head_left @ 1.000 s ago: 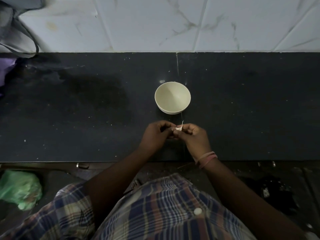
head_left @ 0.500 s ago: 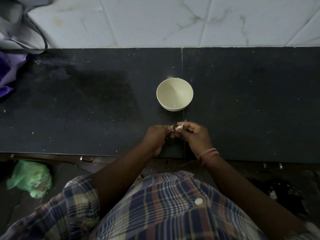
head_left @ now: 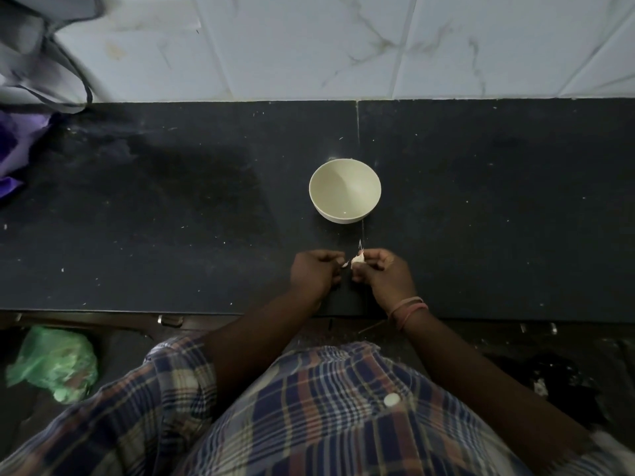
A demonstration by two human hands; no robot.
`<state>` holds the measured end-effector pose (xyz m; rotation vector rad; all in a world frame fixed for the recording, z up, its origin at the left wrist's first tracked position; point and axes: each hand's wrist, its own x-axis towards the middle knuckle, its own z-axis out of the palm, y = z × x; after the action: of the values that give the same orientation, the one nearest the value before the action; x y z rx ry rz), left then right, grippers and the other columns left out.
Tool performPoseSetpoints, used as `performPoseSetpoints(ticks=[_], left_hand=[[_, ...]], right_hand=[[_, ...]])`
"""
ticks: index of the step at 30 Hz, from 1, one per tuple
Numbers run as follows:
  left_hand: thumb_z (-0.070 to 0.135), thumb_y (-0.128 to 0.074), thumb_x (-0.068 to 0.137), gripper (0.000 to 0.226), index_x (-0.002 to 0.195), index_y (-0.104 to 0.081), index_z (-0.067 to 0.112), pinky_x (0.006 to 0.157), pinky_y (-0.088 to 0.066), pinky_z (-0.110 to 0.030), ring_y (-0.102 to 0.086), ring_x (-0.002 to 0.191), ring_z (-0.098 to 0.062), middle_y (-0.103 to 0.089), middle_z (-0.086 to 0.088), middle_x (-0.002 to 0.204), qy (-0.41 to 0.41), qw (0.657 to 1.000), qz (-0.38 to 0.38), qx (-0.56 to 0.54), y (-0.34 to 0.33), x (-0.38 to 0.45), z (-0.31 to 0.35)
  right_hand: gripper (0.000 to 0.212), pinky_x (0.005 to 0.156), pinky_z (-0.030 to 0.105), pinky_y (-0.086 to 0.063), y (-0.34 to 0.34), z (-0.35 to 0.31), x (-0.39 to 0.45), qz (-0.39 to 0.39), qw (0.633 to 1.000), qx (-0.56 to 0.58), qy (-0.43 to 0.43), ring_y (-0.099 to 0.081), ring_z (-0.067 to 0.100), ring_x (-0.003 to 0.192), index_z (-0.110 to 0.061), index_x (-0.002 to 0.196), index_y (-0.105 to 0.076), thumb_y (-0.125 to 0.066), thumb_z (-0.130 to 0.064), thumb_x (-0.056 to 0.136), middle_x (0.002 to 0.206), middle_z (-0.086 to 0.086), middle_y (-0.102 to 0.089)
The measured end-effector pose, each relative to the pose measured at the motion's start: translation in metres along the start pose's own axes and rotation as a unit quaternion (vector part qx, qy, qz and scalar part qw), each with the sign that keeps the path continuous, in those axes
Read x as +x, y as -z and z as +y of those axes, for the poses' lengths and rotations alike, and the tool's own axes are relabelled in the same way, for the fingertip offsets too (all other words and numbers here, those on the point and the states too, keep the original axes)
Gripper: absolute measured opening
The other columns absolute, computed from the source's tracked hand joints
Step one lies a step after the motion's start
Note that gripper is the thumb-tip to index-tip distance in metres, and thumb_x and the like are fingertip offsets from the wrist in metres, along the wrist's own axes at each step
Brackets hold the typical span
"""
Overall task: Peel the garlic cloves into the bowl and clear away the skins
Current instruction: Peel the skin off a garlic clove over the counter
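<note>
A cream bowl (head_left: 344,191) stands on the dark counter (head_left: 171,218), and I see nothing inside it. Just in front of it my right hand (head_left: 383,274) pinches a small pale garlic clove (head_left: 358,260) with a thin stalk sticking up. My left hand (head_left: 314,273) is a finger's width to the left of the clove, fingers curled, pinching a small strip of skin (head_left: 344,265) at its fingertips.
A white tiled wall (head_left: 343,46) backs the counter. A grey bag (head_left: 37,56) and purple cloth (head_left: 17,146) lie at the far left. A green plastic bag (head_left: 55,364) sits on the floor at lower left. Dark debris (head_left: 556,376) lies on the floor at right.
My hands were pressed together on the clove; now they have parted slightly, the left pulling a bit of skin away to the left. The camera view shifted a little.
</note>
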<state>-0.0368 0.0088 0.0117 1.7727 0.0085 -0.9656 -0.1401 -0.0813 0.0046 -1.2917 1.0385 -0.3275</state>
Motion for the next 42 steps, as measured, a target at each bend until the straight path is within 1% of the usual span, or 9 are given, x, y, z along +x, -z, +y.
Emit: performPoseSetpoints(ticks=[7, 11, 17, 19, 26, 29, 32, 37, 42], left_hand=[[0.001, -0.071, 0.089, 0.007, 0.094, -0.076, 0.002, 0.065, -0.059, -0.022, -0.07, 0.067, -0.016, -0.075, -0.009, 0.077, -0.01, 0.996, -0.075, -0.042, 0.004, -0.004, 0.007], [-0.004, -0.069, 0.09, 0.005, 0.09, -0.073, -0.002, 0.06, -0.058, -0.02, -0.071, 0.061, -0.014, -0.072, -0.014, 0.078, 0.023, 0.993, -0.085, -0.078, 0.01, -0.003, 0.011], [0.003, -0.072, 0.089, 0.007, 0.088, -0.078, 0.006, 0.071, -0.06, -0.032, -0.07, 0.069, -0.021, -0.076, -0.017, 0.08, -0.045, 0.997, -0.065, -0.01, 0.012, 0.001, 0.009], [0.005, -0.071, 0.09, 0.007, 0.089, -0.078, 0.007, 0.067, -0.06, -0.028, -0.071, 0.068, -0.018, -0.077, -0.015, 0.08, -0.059, 0.996, -0.067, -0.004, 0.013, 0.001, 0.011], [-0.004, -0.056, 0.098, 0.012, 0.095, -0.067, -0.005, 0.07, -0.062, -0.026, -0.069, 0.073, -0.02, -0.068, -0.018, 0.087, 0.047, 0.982, -0.073, -0.165, 0.021, 0.008, 0.012], [-0.002, -0.06, 0.097, 0.012, 0.089, -0.069, 0.0, 0.062, -0.06, -0.023, -0.069, 0.074, -0.021, -0.067, -0.018, 0.087, 0.046, 0.99, -0.037, -0.126, 0.018, 0.01, 0.009], [-0.002, -0.06, 0.096, 0.012, 0.094, -0.07, 0.003, 0.066, -0.062, -0.027, -0.07, 0.072, -0.021, -0.07, -0.015, 0.086, 0.033, 0.997, -0.022, -0.061, 0.014, 0.012, 0.008], [-0.001, -0.063, 0.093, 0.017, 0.086, -0.073, 0.01, 0.08, -0.063, -0.042, -0.073, 0.077, -0.028, -0.073, -0.017, 0.086, 0.025, 1.0, -0.016, -0.008, 0.008, 0.011, 0.005], [0.012, -0.074, 0.09, 0.008, 0.089, -0.079, 0.018, 0.073, -0.063, -0.041, -0.073, 0.072, -0.022, -0.076, -0.007, 0.077, -0.034, 0.999, -0.028, 0.018, 0.008, 0.007, 0.006]], right_hand=[[0.017, 0.064, 0.022, -0.059, -0.001, -0.012, -0.009, -0.031, 0.998, -0.019, 0.043, -0.07, 0.024, 0.074, 0.01, 0.1, -0.07, -0.063, 0.01, 0.085, 0.091, 0.025, -0.072], [0.018, 0.062, 0.019, -0.058, -0.004, -0.019, -0.011, -0.047, 0.996, -0.045, 0.061, -0.07, 0.01, 0.063, 0.009, 0.101, -0.071, -0.061, 0.012, 0.086, 0.087, 0.021, -0.073], [0.02, 0.063, 0.019, -0.058, -0.004, -0.024, -0.011, -0.063, 0.995, -0.049, 0.064, -0.071, 0.009, 0.062, 0.009, 0.102, -0.071, -0.059, 0.014, 0.087, 0.082, 0.019, -0.072], [0.02, 0.064, 0.019, -0.058, -0.004, -0.026, -0.009, -0.061, 0.996, -0.029, 0.06, -0.072, 0.011, 0.064, 0.008, 0.101, -0.071, -0.06, 0.014, 0.086, 0.08, 0.015, -0.073], [0.021, 0.075, 0.028, -0.061, -0.011, -0.021, -0.004, -0.048, 0.992, 0.114, -0.001, -0.072, 0.022, 0.077, -0.004, 0.097, -0.069, -0.06, 0.013, 0.089, 0.088, 0.014, -0.073], [0.021, 0.075, 0.026, -0.061, -0.011, -0.017, -0.006, -0.027, 0.986, 0.161, -0.034, -0.071, 0.019, 0.077, 0.002, 0.107, -0.065, -0.054, 0.013, 0.092, 0.088, 0.011, -0.071], [0.025, 0.075, 0.026, -0.061, -0.011, -0.015, -0.005, -0.021, 0.985, 0.167, -0.047, -0.07, 0.02, 0.077, 0.004, 0.116, -0.062, -0.053, 0.012, 0.094, 0.09, 0.015, -0.07], [0.022, 0.073, 0.026, -0.061, -0.01, -0.013, -0.002, -0.004, 0.985, 0.165, -0.051, -0.069, 0.023, 0.078, 0.004, 0.112, -0.063, -0.057, 0.011, 0.092, 0.092, 0.019, -0.069], [0.017, 0.072, 0.025, -0.061, -0.007, -0.012, -0.002, -0.019, 0.994, 0.108, -0.027, -0.071, 0.018, 0.07, 0.0, 0.103, -0.068, -0.06, 0.009, 0.091, 0.084, 0.011, -0.073]])
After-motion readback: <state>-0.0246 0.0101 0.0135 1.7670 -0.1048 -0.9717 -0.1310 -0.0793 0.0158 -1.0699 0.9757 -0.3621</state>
